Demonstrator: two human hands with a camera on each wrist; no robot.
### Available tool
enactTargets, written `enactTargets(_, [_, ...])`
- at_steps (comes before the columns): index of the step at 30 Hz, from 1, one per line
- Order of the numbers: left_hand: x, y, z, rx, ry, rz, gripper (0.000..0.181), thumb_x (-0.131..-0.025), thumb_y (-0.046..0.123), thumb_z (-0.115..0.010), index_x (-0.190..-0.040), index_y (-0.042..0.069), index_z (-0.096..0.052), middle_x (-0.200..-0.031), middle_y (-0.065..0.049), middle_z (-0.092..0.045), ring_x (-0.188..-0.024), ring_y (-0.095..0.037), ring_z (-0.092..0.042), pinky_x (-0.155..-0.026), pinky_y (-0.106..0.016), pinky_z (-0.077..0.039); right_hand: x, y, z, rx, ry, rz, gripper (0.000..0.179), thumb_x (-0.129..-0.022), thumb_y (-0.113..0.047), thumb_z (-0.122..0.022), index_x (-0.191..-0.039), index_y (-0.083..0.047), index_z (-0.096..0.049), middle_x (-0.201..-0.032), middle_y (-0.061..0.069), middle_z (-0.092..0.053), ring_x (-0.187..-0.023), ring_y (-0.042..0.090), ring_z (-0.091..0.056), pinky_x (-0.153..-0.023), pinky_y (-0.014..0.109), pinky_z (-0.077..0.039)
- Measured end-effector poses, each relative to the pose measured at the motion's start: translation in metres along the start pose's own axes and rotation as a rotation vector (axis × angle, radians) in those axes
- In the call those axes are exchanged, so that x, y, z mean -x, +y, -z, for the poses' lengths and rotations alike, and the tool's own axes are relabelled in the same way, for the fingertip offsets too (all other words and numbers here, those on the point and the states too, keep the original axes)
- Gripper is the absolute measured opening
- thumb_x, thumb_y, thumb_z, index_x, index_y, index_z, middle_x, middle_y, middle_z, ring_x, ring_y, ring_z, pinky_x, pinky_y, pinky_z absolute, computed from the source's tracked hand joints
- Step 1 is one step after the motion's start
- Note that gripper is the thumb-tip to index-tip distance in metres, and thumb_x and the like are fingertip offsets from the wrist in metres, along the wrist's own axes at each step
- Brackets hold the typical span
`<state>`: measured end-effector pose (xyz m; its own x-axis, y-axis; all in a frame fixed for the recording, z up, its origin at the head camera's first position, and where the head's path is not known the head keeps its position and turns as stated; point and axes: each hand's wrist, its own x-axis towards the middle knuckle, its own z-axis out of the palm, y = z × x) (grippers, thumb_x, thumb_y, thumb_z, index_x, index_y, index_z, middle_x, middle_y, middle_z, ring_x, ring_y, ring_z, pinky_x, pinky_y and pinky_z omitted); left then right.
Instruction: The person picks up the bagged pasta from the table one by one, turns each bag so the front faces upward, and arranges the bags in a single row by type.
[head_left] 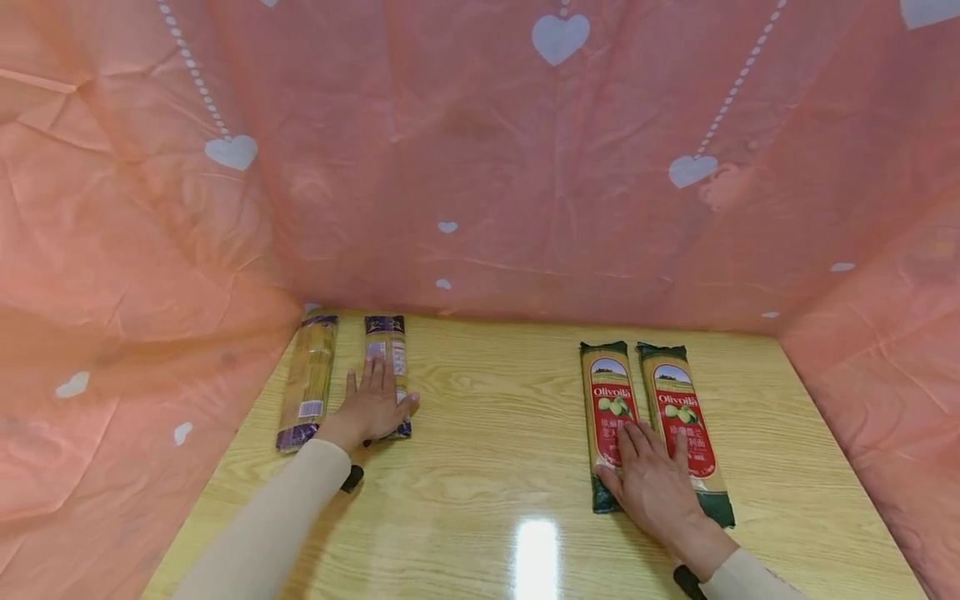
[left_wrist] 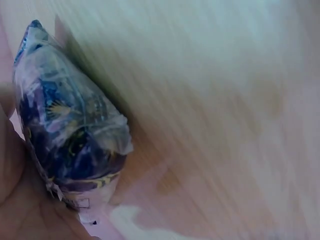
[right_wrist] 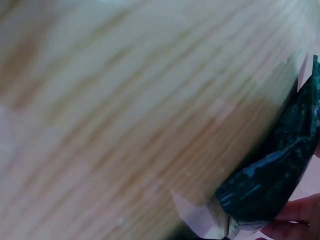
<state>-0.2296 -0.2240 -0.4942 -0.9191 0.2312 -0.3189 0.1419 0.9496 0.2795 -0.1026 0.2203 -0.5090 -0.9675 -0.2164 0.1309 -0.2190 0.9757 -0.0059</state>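
Two spaghetti packs with purple ends lie at the left of the table. My left hand (head_left: 372,407) rests on the inner purple-ended pack (head_left: 386,327), its fingers extended along it; the outer pack (head_left: 306,379) lies beside my wrist. In the left wrist view the crinkled purple end (left_wrist: 80,145) shows beside my palm. At the right are two red-labelled Olivoilà spaghetti packs with green ends. My right hand (head_left: 657,487) lies over the lower part of the left red pack (head_left: 609,375), fingers stretched toward the right red pack (head_left: 673,379). A green pack end (right_wrist: 272,172) shows in the right wrist view.
The light wood-grain table (head_left: 480,433) runs between the two pairs of packs. A pink sheet with white hearts (head_left: 480,167) hangs behind and along both sides. A bright light reflection (head_left: 537,554) lies near the front.
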Motion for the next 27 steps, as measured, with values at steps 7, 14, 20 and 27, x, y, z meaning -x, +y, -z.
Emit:
enactTargets(7, [0.005, 0.040, -0.016, -0.013, 0.041, -0.064, 0.087, -0.113, 0.053, -0.033, -0.165, -0.009, -0.001, -0.173, -0.030, 0.009, -0.162, -0.045, 0.010, -0.127, -0.068, 0.006, 0.000, 0.000, 0.000, -0.003, 0.013, 0.000, 0.072, -0.099, -0.048, -0.070, -0.144, 0.006, -0.060, -0.149, 0.026, -0.059, -0.142, 0.047, -0.050, -0.114, 0.082, -0.022])
enactTargets(14, [0.004, 0.078, -0.041, -0.081, 0.086, -0.169, 0.085, -0.113, 0.053, -0.033, -0.165, -0.009, -0.007, -0.174, -0.029, 0.002, -0.162, -0.044, 0.007, -0.129, -0.065, -0.001, 0.000, 0.000, 0.000, -0.008, 0.015, 0.002, 0.070, -0.100, -0.048, -0.068, -0.144, 0.006, -0.059, -0.150, 0.026, -0.058, -0.142, 0.047, -0.050, -0.115, 0.083, -0.021])
enactTargets(20, [0.013, 0.118, -0.052, -0.100, 0.082, -0.208, 0.084, -0.113, 0.054, -0.031, -0.166, -0.008, -0.011, -0.174, -0.027, 0.000, -0.163, -0.043, 0.004, -0.130, -0.063, -0.004, 0.001, -0.001, -0.001, -0.006, 0.022, -0.001, 0.069, -0.100, -0.048, -0.069, -0.143, 0.006, -0.060, -0.149, 0.026, -0.059, -0.141, 0.047, -0.051, -0.114, 0.083, -0.023])
enactTargets(27, [0.027, 0.155, -0.066, -0.045, 0.061, -0.205, 0.085, -0.112, 0.053, -0.035, -0.166, -0.008, -0.010, -0.175, -0.027, 0.001, -0.163, -0.042, 0.006, -0.130, -0.063, -0.004, 0.000, -0.002, -0.001, -0.011, 0.013, -0.010, 0.071, -0.101, -0.049, -0.067, -0.144, 0.007, -0.059, -0.149, 0.026, -0.058, -0.142, 0.047, -0.050, -0.114, 0.083, -0.021])
